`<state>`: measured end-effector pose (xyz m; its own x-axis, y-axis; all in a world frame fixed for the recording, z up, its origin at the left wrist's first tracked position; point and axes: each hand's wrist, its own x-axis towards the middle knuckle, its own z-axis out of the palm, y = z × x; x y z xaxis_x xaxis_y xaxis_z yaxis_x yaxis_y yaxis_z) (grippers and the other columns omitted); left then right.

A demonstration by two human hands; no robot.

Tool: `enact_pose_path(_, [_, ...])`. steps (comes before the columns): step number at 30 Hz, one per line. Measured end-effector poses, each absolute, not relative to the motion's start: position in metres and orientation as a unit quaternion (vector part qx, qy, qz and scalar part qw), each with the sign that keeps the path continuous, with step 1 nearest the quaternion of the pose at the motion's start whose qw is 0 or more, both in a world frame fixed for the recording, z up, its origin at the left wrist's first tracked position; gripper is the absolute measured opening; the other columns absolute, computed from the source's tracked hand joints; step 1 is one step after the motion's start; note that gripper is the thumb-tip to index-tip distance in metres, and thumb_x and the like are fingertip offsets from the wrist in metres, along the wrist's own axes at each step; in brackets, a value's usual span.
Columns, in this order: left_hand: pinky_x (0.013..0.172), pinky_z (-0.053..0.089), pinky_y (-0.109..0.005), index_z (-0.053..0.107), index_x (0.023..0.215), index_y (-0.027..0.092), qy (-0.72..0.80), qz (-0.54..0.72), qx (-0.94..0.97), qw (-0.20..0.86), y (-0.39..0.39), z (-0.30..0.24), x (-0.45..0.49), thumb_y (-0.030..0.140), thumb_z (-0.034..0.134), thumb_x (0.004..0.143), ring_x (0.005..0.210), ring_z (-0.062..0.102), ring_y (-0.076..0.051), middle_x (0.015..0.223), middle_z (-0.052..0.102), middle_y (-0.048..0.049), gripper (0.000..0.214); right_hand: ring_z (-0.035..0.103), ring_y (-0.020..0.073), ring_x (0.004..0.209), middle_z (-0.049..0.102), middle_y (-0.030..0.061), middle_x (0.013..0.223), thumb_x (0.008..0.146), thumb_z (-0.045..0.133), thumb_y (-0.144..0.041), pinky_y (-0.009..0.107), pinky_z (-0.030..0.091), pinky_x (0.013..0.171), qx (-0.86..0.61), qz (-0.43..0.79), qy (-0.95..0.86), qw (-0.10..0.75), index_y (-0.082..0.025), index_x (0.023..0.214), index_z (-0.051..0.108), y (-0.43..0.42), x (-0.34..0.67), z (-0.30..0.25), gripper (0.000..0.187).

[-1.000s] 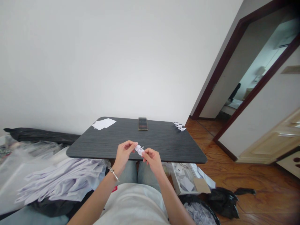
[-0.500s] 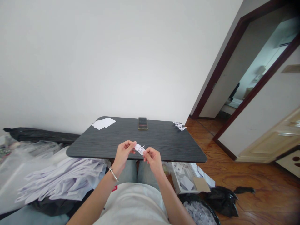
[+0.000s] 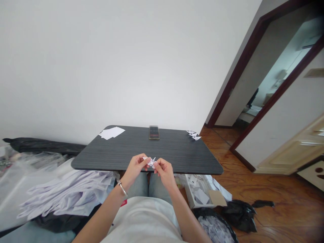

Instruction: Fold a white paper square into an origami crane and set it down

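A small folded white paper crane [image 3: 152,162] is pinched between my two hands, just above the front edge of the dark table [image 3: 131,148]. My left hand [image 3: 136,166] grips its left side between thumb and fingers. On the other side, my right hand [image 3: 163,168] holds it with thumb and forefinger. Parts of the paper are covered by my fingertips. Several similar folded paper pieces [image 3: 193,135] stand in a row at the table's far right corner. Flat white paper sheets [image 3: 112,132] lie overlapping at the far left.
A phone-like device [image 3: 154,132] sits at the table's back middle, by the wall. On the right floor are a white box [image 3: 198,195] of papers, a bin [image 3: 215,229] full of paper pieces and a black bag [image 3: 240,216]. White cloth-like sheets [image 3: 68,192] are piled at left.
My left hand has shifted slightly right, closer to my right hand. The folded paper between them now looks more compact, with pointed tips showing above my fingers.
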<state>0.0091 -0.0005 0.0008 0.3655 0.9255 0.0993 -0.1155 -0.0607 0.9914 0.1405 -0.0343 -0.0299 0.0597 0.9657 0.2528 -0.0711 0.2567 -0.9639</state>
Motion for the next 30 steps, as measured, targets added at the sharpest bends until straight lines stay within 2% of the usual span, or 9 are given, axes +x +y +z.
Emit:
enact_pose_path(11, [0.043,0.030,-0.018,0.046,0.054,0.013,0.323,0.400,0.527,0.676,-0.001,0.001,0.005,0.038,0.063,0.068,0.044,0.040,-0.006,0.049,0.048,0.0030,0.033,0.039,0.0066,0.043,0.047,-0.0040,0.050,0.074,0.056,-0.039,0.018,0.027,0.041,-0.398,0.459,-0.518,0.602,-0.017,0.059,0.049,-0.034,0.141,-0.029,0.028])
enact_pose_path(17, [0.039,0.024,-0.018,0.046,0.058,0.014,0.289,0.321,0.564,0.704,-0.003,0.003,-0.001,0.040,0.058,0.073,0.040,0.035,-0.004,0.048,0.045,0.0044,0.032,0.039,0.0065,0.041,0.049,-0.0035,0.050,0.072,0.057,-0.044,0.018,0.027,0.039,-0.380,0.495,-0.511,0.591,-0.017,0.059,0.049,-0.034,0.142,-0.026,0.031])
enact_pose_path(24, [0.040,0.018,-0.020,0.044,0.053,0.014,0.253,0.354,0.570,0.697,-0.007,0.004,0.002,0.038,0.057,0.072,0.038,0.028,-0.004,0.042,0.040,0.0051,0.033,0.035,0.0055,0.040,0.045,-0.0052,0.048,0.072,0.059,-0.040,0.018,0.024,0.038,-0.329,0.542,-0.474,0.611,-0.017,0.057,0.046,-0.041,0.142,-0.018,0.029])
enact_pose_path(30, [0.043,0.018,-0.021,0.042,0.053,0.015,0.235,0.361,0.545,0.719,-0.009,0.004,0.005,0.039,0.056,0.073,0.040,0.027,-0.005,0.042,0.037,0.0053,0.035,0.033,0.0056,0.039,0.043,-0.0052,0.047,0.070,0.060,-0.041,0.019,0.021,0.038,-0.314,0.561,-0.447,0.622,-0.017,0.055,0.044,-0.046,0.140,-0.011,0.032])
